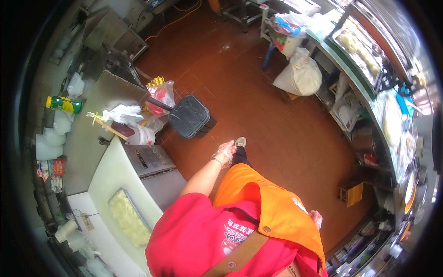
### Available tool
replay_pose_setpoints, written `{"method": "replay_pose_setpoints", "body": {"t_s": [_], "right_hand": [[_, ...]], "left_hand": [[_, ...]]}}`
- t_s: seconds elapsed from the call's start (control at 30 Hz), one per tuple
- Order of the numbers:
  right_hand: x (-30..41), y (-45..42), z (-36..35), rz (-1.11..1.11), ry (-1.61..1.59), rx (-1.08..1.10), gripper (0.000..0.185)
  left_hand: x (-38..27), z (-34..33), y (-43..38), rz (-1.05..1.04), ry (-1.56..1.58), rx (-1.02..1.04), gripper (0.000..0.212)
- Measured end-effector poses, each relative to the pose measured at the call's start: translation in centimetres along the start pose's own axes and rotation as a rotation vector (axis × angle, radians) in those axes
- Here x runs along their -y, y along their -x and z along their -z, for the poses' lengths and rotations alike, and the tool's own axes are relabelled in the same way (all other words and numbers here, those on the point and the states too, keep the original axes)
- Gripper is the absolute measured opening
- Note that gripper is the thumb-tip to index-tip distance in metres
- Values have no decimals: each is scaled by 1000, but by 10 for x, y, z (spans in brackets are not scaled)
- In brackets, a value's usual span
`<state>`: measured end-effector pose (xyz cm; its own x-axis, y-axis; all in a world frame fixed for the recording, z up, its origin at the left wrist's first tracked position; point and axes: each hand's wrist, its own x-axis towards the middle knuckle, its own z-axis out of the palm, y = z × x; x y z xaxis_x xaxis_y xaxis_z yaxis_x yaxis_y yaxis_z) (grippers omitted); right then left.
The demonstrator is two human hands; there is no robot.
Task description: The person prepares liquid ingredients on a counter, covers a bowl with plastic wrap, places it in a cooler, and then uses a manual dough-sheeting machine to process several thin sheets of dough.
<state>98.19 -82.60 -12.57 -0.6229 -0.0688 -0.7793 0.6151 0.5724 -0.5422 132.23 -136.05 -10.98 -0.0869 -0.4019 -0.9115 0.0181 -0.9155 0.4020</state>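
Note:
My left hand [225, 152], in a clear plastic glove, hangs over the tiled floor beside my orange apron [242, 183]. I see nothing held in it, but its finger pose is unclear. My right hand [315, 219], also gloved, shows at the apron's far edge, and most of it is hidden. One of my shoes [240, 141] shows on the floor just beyond my left hand. A black lidded bin [190, 116] stands ahead and to the left. On the white worktop [114, 162] at my left sits a tray [148, 226] of pale dough-like pieces [126, 216].
A steel counter [83, 152] on the left holds a green jar [64, 105] and stacked white containers [50, 143]. Crumpled white plastic [126, 114] lies by its edge. Along the right, a filled white sack [299, 76] and a small wooden stool [354, 194] stand near a long shelved counter [367, 107].

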Motion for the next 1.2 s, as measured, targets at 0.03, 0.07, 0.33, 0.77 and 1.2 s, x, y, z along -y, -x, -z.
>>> {"method": "replay_pose_setpoints", "body": {"t_s": [0.03,0.07,0.33,0.77,1.2], "right_hand": [[36,11,-49,-45,-114,-20,23],[66,22,-87,-16,95,71,24],[240,81,-329,836,1572,505,34],[374,65,-704,1082,1812,771,38],[216,-41,-1121,876,1736,921,40]], "left_hand": [[-18,12,-12,-47,85,-9,12],[-28,21,-32,-79,168,-16,11],[-40,109,-115,-33,313,-60,23],[-35,215,-49,-120,716,-88,40],[-141,180,-34,-10,380,-342,38]]}}
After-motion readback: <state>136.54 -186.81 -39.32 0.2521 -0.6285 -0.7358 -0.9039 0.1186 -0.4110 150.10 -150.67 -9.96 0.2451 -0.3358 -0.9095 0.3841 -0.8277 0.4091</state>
